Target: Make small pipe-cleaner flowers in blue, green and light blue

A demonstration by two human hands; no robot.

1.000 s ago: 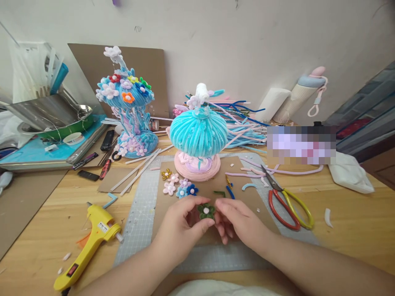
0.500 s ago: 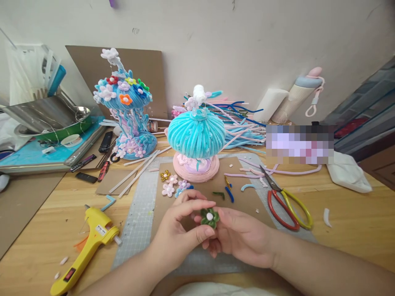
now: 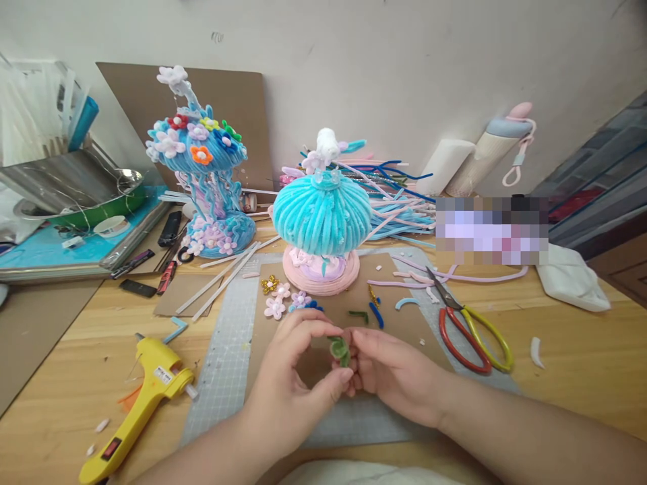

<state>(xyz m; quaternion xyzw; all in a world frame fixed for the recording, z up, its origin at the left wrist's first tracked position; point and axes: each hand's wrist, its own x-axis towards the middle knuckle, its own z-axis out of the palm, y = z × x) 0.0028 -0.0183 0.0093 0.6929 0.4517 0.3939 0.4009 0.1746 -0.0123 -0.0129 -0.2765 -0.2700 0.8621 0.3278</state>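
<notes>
Green flower (image 3: 340, 350) has turned edge-on between the left fingers (image 3: 323, 329).

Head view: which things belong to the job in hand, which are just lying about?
Likely in the job:
green fuzzy piece, in left hand
loose flowers on the cardboard
turquoise-topped ornament
scissors
glue gun

Likely just lying about:
capped bottle, back right
metal pot, at left

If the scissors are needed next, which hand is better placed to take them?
The right hand, probably. It and the left hand are both at the green flower, but the scissors lie on the right side, handles toward the person.
</notes>
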